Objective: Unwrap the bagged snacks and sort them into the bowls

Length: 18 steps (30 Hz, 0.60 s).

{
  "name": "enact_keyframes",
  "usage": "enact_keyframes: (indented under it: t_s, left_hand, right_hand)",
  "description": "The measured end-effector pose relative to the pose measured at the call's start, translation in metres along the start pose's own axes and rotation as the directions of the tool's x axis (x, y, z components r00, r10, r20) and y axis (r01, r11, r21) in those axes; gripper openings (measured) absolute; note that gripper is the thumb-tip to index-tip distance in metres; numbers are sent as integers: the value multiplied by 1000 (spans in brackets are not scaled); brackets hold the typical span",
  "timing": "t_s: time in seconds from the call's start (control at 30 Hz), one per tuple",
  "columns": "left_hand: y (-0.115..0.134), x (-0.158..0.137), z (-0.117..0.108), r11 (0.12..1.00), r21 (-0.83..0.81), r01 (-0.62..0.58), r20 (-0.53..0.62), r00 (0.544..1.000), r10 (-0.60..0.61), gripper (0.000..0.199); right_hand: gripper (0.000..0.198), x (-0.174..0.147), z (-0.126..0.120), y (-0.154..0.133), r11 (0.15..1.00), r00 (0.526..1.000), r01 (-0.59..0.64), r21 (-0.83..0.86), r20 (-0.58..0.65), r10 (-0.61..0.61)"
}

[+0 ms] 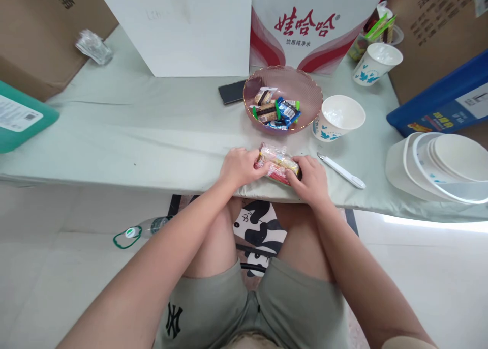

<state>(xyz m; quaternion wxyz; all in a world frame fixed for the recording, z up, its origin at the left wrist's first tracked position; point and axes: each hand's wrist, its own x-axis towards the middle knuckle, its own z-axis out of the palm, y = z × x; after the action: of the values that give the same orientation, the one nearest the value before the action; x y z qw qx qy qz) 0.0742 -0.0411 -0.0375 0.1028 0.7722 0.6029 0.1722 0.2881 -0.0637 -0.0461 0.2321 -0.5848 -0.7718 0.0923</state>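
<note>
A clear plastic packet (pixel 277 162) with yellow and red contents lies at the table's front edge. My left hand (pixel 242 167) grips its left end, and my right hand (pixel 309 178) grips its right end, thumbs on top. What exactly is inside the packet I cannot make out. Just behind it stands a pink glass bowl (pixel 305 87) with a wavy gold rim, holding several small wrapped snacks (pixel 274 110). A white utility knife (pixel 341 171) lies to the right of my right hand. Behind the knife is a paper cup (pixel 337 117) with blue leaf prints.
A dark phone (pixel 232 92) lies partly behind the bowl. White boxes (pixel 198 28) line the back. At the right are another paper cup (pixel 375 66), a blue container (pixel 442 92) and white tubs (pixel 404 168). A green jug (pixel 23 117) stands left; a plastic bottle (pixel 152 227) is on the floor.
</note>
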Motion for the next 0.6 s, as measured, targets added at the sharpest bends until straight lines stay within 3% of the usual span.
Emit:
enact_keyframes:
  t_s: [0.6]
  left_hand:
    - [1,0,-5,999,53,-9,32,999,7,49]
  right_hand:
    - [30,1,1,1,999,999,14,29,-40,-13]
